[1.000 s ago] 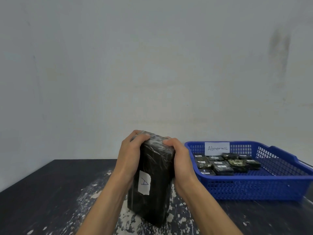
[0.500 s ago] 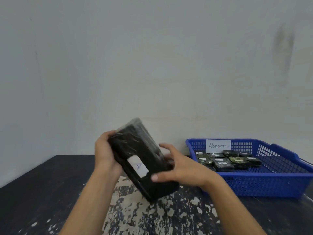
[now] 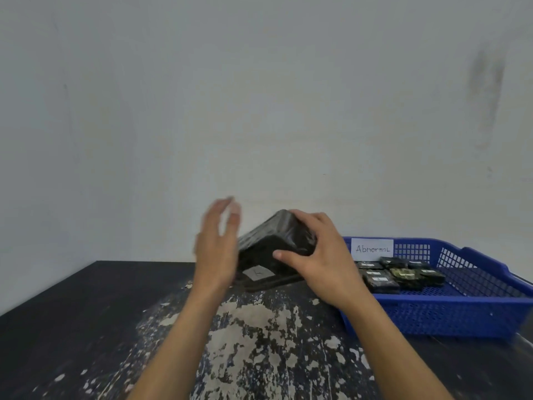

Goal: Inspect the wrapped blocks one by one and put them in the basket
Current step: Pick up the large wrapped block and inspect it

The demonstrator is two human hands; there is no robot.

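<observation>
One large wrapped block (image 3: 269, 245), one blue basket (image 3: 476, 319), roughly eight small blocks (image 3: 380, 282).

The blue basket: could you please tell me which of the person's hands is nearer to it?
Right. The right hand grips the wrapped block just left of the blue basket; the left hand, open and blurred, is at the block's other side, farther from the basket.

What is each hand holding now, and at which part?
The right hand grips the wrapped block at its raised end. The left hand is open beside it, holding nothing.
</observation>
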